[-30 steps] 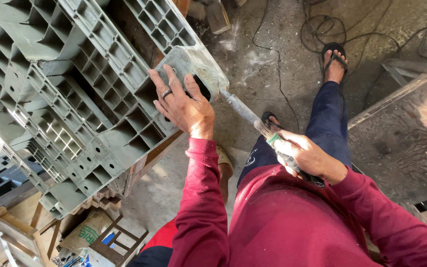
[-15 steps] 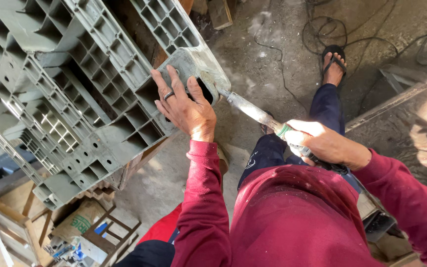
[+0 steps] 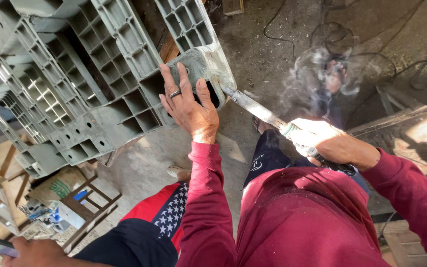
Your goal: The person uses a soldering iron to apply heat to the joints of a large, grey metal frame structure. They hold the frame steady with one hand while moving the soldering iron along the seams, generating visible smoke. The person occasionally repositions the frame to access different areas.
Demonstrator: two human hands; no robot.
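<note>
Fingers [image 3: 180, 86] of the left hand [image 3: 190, 110] spread flat, nothing clasped, pressing against the corner block of a grey plastic pallet [image 3: 100, 79], a ring on one finger. Palm braced on the block's face just beside its dark opening, apparently to steady the pallet against the push of the tool. Pallet itself tilted up on edge, ribbed underside facing the camera, filling the upper left, its corner hanging over the concrete floor [image 3: 273, 44].

Further left and low: a wooden stool frame [image 3: 87, 207], scattered small items beneath it, and another person's hand [image 3: 30, 249] holding a phone at the bottom edge, beside star-patterned shorts [image 3: 166, 217].

Moving right: a flat metal blade [image 3: 255, 108] running from the pallet's corner down to the right hand [image 3: 322, 141]. Tip touching the block at its lower right edge. Thin smoke [image 3: 317, 74] drifting up just beyond, suggesting a heated blade worked against the plastic. Right-hand fingers clenched around the tool's handle, wrapped in green at the front, gripped low so the blade angles up into the corner.

Far right: black cables [image 3: 421, 69] looping over the floor, and a sunlit grey slab [image 3: 411, 133] by the red sleeve.
</note>
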